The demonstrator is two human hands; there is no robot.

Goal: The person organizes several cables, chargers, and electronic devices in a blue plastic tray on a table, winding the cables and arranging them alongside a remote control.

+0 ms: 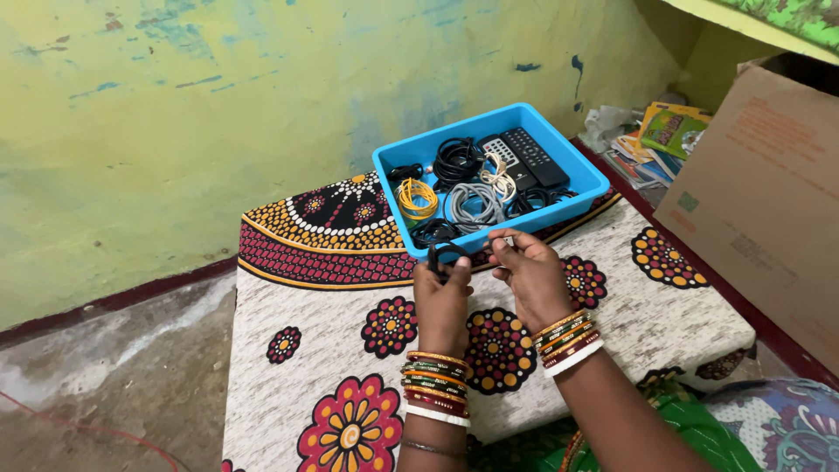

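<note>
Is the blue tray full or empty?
Partly full. The blue tray holds coiled cables and two remote controls, but they stay below its rim.

Both hands raised together, knuckles up.
Left hand [442, 297] fingers curled closed; right hand [531, 273] pinching, wrists bangled.

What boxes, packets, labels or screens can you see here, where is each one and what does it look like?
Cardboard box: far right, large, brown, with a small green label and faint print on its side.
Printed packets: behind the box's left edge, a flat stack, green and yellow on top.
Remote controls: in the blue tray, two black slabs, one with pale buttons.
No screens.
</note>
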